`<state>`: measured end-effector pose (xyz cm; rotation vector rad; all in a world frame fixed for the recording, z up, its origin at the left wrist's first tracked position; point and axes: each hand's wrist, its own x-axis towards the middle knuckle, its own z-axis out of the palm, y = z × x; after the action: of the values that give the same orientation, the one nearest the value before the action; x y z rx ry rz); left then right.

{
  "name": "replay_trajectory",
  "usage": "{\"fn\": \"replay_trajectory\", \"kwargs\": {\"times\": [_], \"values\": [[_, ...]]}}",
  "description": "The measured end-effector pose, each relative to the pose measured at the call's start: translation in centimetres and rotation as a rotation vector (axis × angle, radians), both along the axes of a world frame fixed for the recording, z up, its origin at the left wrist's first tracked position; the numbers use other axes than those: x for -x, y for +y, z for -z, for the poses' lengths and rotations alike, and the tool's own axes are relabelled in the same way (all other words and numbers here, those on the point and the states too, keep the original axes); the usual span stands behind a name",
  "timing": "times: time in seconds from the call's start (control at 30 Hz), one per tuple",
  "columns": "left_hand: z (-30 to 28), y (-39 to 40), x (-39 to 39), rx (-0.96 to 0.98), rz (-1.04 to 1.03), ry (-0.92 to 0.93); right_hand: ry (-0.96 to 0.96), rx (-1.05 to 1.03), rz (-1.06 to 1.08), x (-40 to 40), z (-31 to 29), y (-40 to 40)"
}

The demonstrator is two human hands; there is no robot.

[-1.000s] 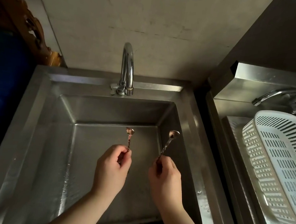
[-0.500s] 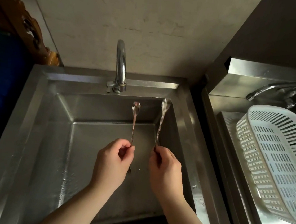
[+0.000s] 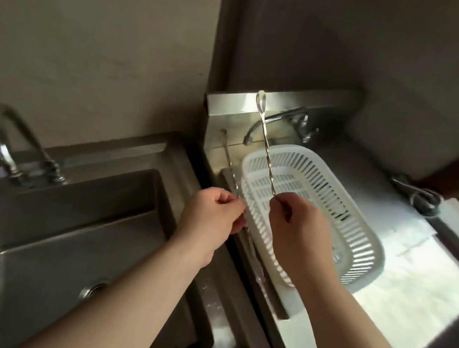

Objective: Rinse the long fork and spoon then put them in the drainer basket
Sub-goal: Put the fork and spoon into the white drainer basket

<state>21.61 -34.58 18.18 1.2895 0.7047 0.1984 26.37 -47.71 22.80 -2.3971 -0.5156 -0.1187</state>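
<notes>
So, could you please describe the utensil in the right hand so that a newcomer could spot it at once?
Start at the white drainer basket on the steel counter right of the sink. Above its near-left end the right hand pinches a long twisted-stem spoon, upright. Unlike the blurred utensil in the left hand, its oval bowl shows clearly on top.

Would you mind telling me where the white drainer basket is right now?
In the head view, the white drainer basket sits right of the sink on the steel counter, below the wall tap and just behind both hands.

Right hand (image 3: 298,231) pinches spoon (image 3: 266,146) upright over basket (image 3: 358,222); left hand (image 3: 213,217) pinches fork (image 3: 230,165).
</notes>
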Motion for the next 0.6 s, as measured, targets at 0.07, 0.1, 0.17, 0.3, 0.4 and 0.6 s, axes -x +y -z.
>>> {"fn": "replay_trajectory", "kwargs": {"times": [0.07,0.1,0.17,0.3,0.4,0.6], "values": [[-0.8,-2.4,-3.3,0.008,0.037,0.024,0.007,0.034,0.07,-2.3,-0.6,-2.5],[-1.1,-3.4,-4.9,0.009,0.049,0.042,0.018,0.067,0.108,-3.4,-0.7,-3.5],[-1.3,-5.4,-7.8,-0.003,0.082,0.082,0.042,0.178,0.182,-5.7,-0.4,-5.6],[-0.7,-8.8,-13.0,-0.026,0.127,0.209,0.18,0.327,0.269,-10.0,2.4,-9.0],[1.2,-10.3,-15.1,-0.041,0.143,0.313,0.284,0.458,0.259,-12.3,5.3,-9.7],[5.3,-10.8,-16.4,0.014,0.109,0.493,0.458,0.522,0.224,-13.1,10.4,-8.9]]}}
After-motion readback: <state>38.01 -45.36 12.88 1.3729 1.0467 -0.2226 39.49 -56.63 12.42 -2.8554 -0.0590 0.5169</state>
